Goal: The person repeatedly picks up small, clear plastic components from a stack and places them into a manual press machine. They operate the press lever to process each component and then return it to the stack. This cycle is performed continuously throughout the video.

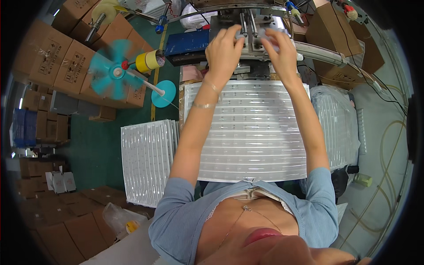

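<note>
Both my arms stretch forward over a large white ribbed sheet (pixel 251 145) to a metal machine fixture (pixel 252 33) with two upright shiny rods. My left hand (pixel 223 51) is at the fixture's left side, its fingers curved and its thumb apart from the fingertips. On the other side of the rods, my right hand (pixel 282 53) has bent fingers, slightly blurred, with a gap to the thumb. Nothing shows plainly in either hand; anything very small or clear at the fingertips is too blurred to tell. The sheet's raised bands carry rows of small marks.
A turquoise fan (pixel 117 73) and a dark blue box (pixel 187 44) stand left of the machine. More ribbed sheets (pixel 148 161) are stacked lower left; plastic-wrapped ones (pixel 335 128) lie at right. Cardboard boxes (pixel 42 53) pile up at left. A black cable (pixel 362 70) and hoses hang at right.
</note>
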`<state>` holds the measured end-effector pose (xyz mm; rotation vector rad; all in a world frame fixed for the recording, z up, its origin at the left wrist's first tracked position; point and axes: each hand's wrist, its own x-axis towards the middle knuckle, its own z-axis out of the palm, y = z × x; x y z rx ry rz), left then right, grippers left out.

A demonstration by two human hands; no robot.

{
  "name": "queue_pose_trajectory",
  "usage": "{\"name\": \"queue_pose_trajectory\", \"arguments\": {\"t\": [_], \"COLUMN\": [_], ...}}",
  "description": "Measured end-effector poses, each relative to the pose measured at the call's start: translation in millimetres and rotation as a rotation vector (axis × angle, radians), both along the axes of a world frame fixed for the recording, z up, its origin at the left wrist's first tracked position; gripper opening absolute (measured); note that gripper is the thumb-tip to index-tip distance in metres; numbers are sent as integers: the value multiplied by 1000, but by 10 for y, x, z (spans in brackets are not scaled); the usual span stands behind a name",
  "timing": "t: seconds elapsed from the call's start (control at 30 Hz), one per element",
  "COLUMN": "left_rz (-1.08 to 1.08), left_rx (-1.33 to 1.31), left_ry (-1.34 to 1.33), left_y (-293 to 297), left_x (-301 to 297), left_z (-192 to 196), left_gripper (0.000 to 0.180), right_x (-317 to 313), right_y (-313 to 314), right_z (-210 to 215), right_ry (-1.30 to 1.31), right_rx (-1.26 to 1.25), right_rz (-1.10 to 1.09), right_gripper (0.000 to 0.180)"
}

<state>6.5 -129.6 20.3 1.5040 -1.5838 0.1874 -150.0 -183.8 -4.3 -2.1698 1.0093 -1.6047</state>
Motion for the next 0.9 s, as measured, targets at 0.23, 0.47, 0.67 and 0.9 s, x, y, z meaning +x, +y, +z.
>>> {"name": "queue_pose_trajectory", "arguments": {"t": [0.23, 0.47, 0.67, 0.9], "left_rz": [-188, -249, -531, -624], "left_rx": [217, 441, 193, 422], "left_ry": [453, 393, -139, -468], "left_y": [665, 913, 969, 874], "left_x": [-50, -503, -1321, -2120], "left_z": [-541, -704, -1002, -1305], "left_gripper": [23, 27, 26, 17], "right_x": [432, -216, -1208, -1923], "right_y": [-573, -157, 271, 689], "right_z": [-23, -170, -380, -707], "right_ry": [598, 515, 85, 51], "right_rx": [-185, -192, 238, 409], "right_rz": [-222, -276, -174, -178], "right_gripper": [38, 43, 37, 31]}}
